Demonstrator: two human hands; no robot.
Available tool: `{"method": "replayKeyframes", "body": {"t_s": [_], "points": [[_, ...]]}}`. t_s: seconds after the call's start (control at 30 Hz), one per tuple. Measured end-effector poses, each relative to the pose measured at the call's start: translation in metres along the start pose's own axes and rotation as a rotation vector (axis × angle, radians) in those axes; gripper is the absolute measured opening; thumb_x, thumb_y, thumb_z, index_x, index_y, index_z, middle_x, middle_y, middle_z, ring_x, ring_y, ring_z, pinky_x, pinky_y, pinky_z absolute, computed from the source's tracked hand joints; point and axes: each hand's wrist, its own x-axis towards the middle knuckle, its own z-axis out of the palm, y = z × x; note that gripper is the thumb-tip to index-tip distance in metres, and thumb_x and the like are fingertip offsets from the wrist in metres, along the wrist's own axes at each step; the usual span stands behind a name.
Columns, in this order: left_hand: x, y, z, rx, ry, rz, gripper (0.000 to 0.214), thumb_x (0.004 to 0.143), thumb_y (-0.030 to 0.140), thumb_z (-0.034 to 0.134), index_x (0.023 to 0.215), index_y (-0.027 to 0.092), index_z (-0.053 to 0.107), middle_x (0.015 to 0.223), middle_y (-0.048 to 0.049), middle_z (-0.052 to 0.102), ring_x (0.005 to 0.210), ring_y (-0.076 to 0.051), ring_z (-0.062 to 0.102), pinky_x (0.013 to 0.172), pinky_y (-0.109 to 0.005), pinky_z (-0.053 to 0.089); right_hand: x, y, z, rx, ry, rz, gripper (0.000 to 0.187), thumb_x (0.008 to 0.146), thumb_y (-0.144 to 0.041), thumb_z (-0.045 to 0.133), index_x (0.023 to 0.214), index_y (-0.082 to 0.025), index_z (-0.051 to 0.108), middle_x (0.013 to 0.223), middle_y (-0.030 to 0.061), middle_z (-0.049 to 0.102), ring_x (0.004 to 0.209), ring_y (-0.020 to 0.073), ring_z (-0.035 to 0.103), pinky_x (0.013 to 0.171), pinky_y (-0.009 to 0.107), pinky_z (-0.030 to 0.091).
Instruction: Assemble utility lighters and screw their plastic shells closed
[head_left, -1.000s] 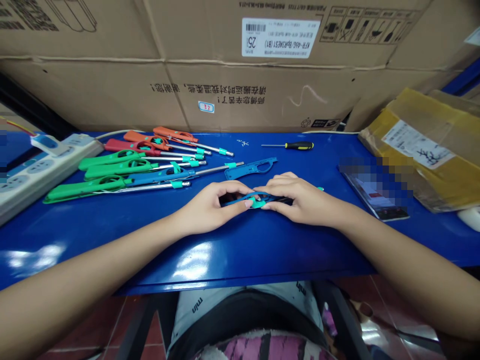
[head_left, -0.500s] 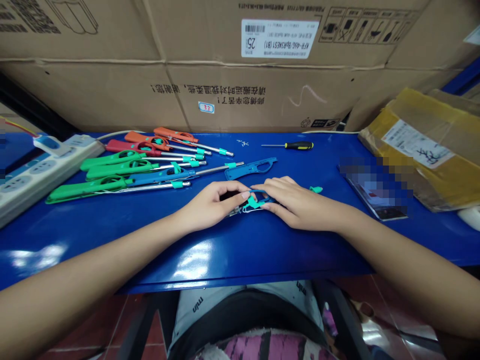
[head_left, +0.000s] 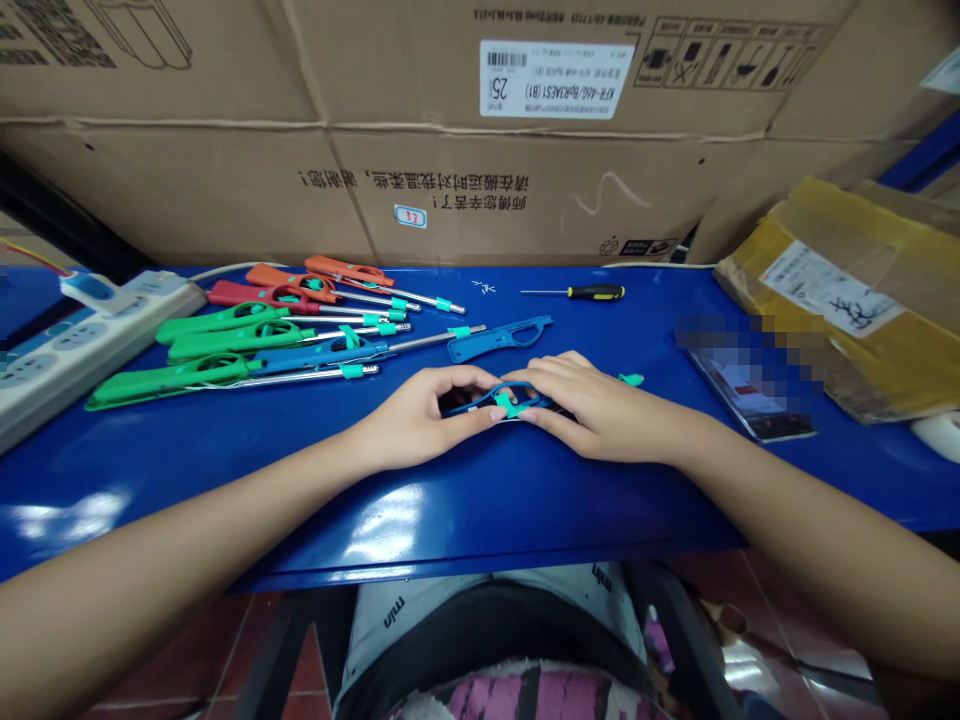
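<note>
Pinching the blue stick lighter (head_left: 513,404) between thumb and fingers of both my left hand (head_left: 416,415) and right hand (head_left: 607,405), I have it at the middle of the blue counter (head_left: 510,500). Just beyond lies a loose blue handle shell (head_left: 495,342); farther off are green, red and orange lighters (head_left: 217,340) to the left and a screwdriver (head_left: 596,292) behind.

Left fingers (head_left: 474,424) and right fingers (head_left: 561,427) hold a blue casing (head_left: 519,385) around a green piece (head_left: 507,406).
</note>
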Motion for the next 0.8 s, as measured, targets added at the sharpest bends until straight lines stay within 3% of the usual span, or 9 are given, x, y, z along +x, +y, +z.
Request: {"method": "replayKeyframes", "body": {"t_s": [0.2,0.5,0.8], "points": [[0.000,-0.001,0.000,-0.041,0.001,0.004,0.025,0.089,0.033,0.072,0.106,0.015,0.073,0.101,-0.0054,0.073,0.088,-0.018,0.062,0.084,-0.031,0.048,0.001,-0.001,-0.002,0.019,0.013,-0.002,0.033,0.106,-0.040,0.043,0.123,-0.018,0.061,0.116,0.0120,0.068,0.110,0.0268,0.060,0.098,0.045,0.039],[0.001,-0.001,0.000,-0.085,0.005,-0.052,0.028,0.083,0.030,0.076,0.106,0.015,0.074,0.094,-0.0038,0.071,0.083,-0.016,0.060,0.079,-0.030,0.047,0.000,-0.002,0.000,0.056,0.035,-0.006,0.027,0.105,-0.036,0.047,0.125,-0.021,0.058,0.131,0.0092,0.067,0.119,0.0250,0.060,0.102,0.043,0.036],[0.003,-0.004,0.004,-0.088,0.048,-0.046,0.034,0.083,0.032,0.076,0.111,0.015,0.070,0.094,-0.0039,0.069,0.083,-0.016,0.059,0.081,-0.031,0.048,0.008,-0.004,0.008,0.078,0.136,0.118,0.027,0.102,-0.042,0.052,0.096,-0.019,0.064,0.092,0.0039,0.072,0.085,0.0195,0.063,0.086,0.037,0.038]]}}
